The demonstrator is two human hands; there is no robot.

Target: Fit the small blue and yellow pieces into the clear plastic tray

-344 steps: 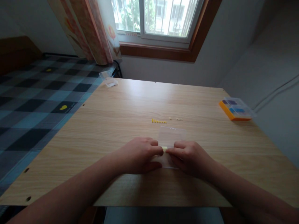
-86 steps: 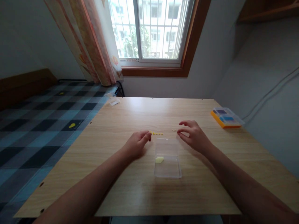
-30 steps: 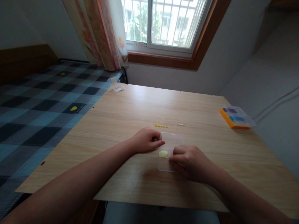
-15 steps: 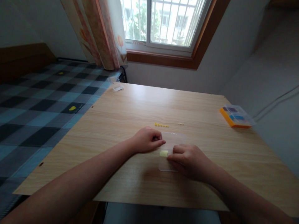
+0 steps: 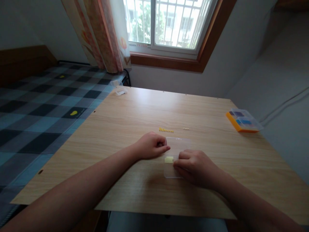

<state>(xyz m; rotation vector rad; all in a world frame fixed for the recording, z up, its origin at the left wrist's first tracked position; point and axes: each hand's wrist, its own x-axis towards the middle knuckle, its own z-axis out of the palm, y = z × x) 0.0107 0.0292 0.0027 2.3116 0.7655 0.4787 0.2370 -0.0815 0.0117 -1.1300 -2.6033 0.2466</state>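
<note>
A clear plastic box [image 5: 172, 174] lies opened out on the table, its two halves one behind the other. My left hand [image 5: 152, 145] is closed on the left edge of the far half, the thumb stretched along it. In the near half sits a pale yellow piece [image 5: 168, 159]. Right beside that piece, my right hand [image 5: 193, 162] hovers over the box with its fingers pinched together. What the pinch holds, if anything, is hidden. Beyond the box, several small yellow pieces [image 5: 166, 130] stand in a row, and several tiny whitish pieces [image 5: 186, 129] lie to their right.
An orange case with a clear lid [image 5: 243, 121] rests at the table's right edge. Another small clear container [image 5: 120, 91] stands open at the far left corner. A checked bed [image 5: 48, 112] adjoins the left side of the wooden table [image 5: 116, 190]. Behind are a curtain and a window.
</note>
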